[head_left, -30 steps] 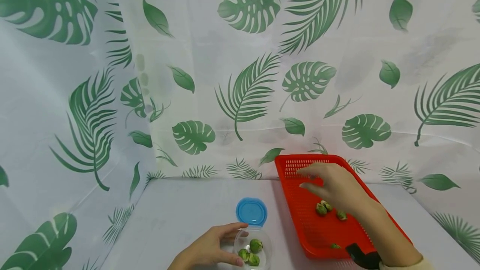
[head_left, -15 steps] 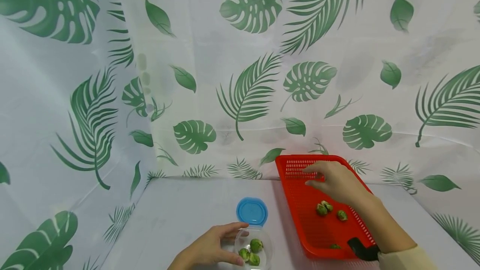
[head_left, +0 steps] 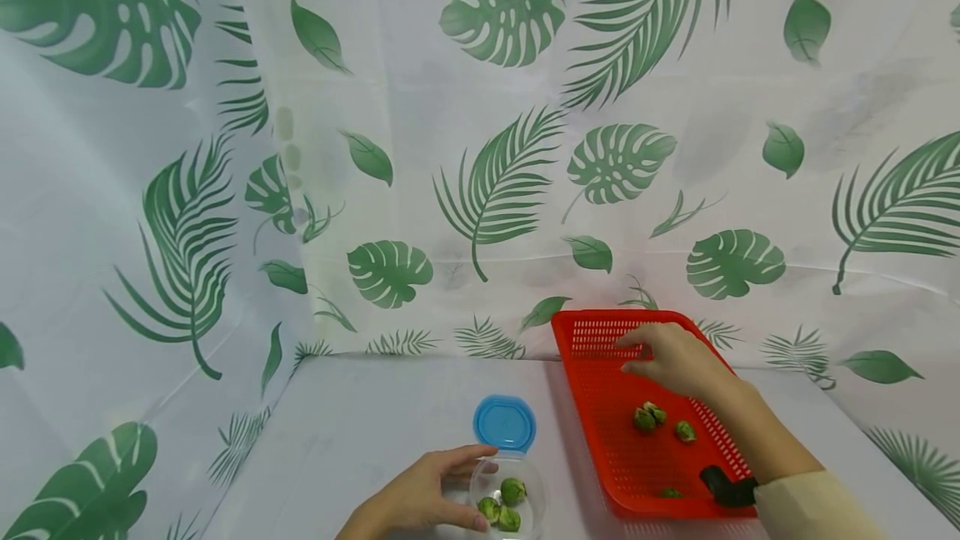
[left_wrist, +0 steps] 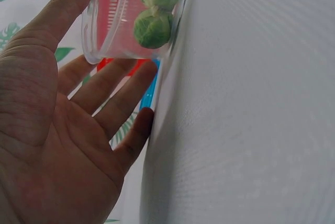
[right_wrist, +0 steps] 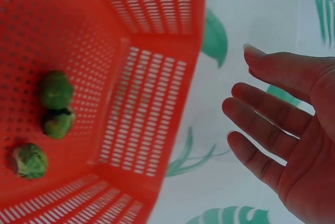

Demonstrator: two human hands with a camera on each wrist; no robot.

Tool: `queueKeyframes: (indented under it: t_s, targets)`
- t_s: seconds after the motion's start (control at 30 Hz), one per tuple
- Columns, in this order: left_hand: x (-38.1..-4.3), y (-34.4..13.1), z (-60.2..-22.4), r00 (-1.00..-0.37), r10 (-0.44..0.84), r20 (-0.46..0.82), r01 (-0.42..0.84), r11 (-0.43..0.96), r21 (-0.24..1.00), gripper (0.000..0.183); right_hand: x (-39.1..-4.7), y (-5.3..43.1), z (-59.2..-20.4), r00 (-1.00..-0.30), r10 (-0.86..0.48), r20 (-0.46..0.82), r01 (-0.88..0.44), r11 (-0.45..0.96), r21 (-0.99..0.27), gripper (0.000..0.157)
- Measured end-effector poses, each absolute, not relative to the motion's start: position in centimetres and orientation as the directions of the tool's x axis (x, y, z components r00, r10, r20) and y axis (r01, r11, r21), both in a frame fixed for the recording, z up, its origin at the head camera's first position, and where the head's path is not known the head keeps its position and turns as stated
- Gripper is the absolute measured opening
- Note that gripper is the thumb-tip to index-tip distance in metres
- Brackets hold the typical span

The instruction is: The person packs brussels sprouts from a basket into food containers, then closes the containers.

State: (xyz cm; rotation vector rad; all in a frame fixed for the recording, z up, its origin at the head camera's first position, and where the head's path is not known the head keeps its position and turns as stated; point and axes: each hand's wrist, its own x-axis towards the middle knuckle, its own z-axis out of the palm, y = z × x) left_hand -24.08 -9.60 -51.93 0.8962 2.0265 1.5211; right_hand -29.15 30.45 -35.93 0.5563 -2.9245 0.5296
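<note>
My left hand (head_left: pixel 420 492) holds a small clear plastic container (head_left: pixel 536 497) from its left side, thumb at the near side and fingers at the far side. Several green Brussels sprouts (head_left: pixel 512 491) lie in it. Its blue lid (head_left: pixel 504 422) is flipped open behind it. In the left wrist view, fingers (left_wrist: pixel 112 96) touch the container's wall (left_wrist: pixel 123 22). My right hand (head_left: pixel 671 361) hovers over the red basket (head_left: pixel 590 440), fingers loosely bent with nothing between them. Several sprouts (head_left: pixel 649 417) sit on the basket's floor, seen also as sprouts (right_wrist: pixel 55 90) in the right wrist view.
A leaf-patterned white curtain (head_left: pixel 510 207) hangs behind and at the sides. The basket stands on the white table (head_left: pixel 360 415) to the right of the container, its far end close to the curtain. A black strap (head_left: pixel 726 487) circles the right wrist.
My right hand has drifted slightly to the right over the basket, baring more of the sprouts there. The left hand and the container stay in place.
</note>
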Motion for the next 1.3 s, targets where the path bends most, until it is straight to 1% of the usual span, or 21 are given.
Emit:
queueKeyframes:
  t_s: [0.23,0.43,0.6,0.77,0.97,1.3]
  targets:
    - [-24.0,-9.6,-51.9,-0.685,0.727,0.033,0.218,0.161,0.963,0.076,-30.1,31.2,-36.8,-0.944,-0.310,0.109,-0.328,0.865,-0.380,0.036]
    - [-24.0,-9.6,-51.9,-0.690,0.723,0.023,0.216,0.175,0.961,0.076,-30.2,31.7,-37.2,-0.954,-0.293,0.066,-0.294,0.871,-0.394,0.039]
    - [-24.0,-9.6,-51.9,-0.685,0.728,0.025,0.213,0.167,0.963,0.077,-30.4,32.4,-37.7,-0.956,-0.289,0.056,-0.286,0.865,-0.413,0.041]
    - [-24.0,-9.7,-51.9,-0.682,0.731,0.024,0.206,0.161,0.965,0.076,-30.8,33.0,-38.2,-0.957,-0.287,0.050,-0.280,0.860,-0.428,0.040]
    - [-24.0,-9.7,-52.1,-0.677,0.735,0.027,0.202,0.151,0.968,0.076,-31.1,33.8,-38.7,-0.956,-0.292,0.017,-0.268,0.852,-0.449,0.042]
    - [-24.1,-9.6,-52.1,-0.680,0.733,0.026,0.199,0.150,0.969,0.075,-31.7,34.8,-39.6,-0.952,-0.305,0.007,-0.269,0.828,-0.492,0.040]
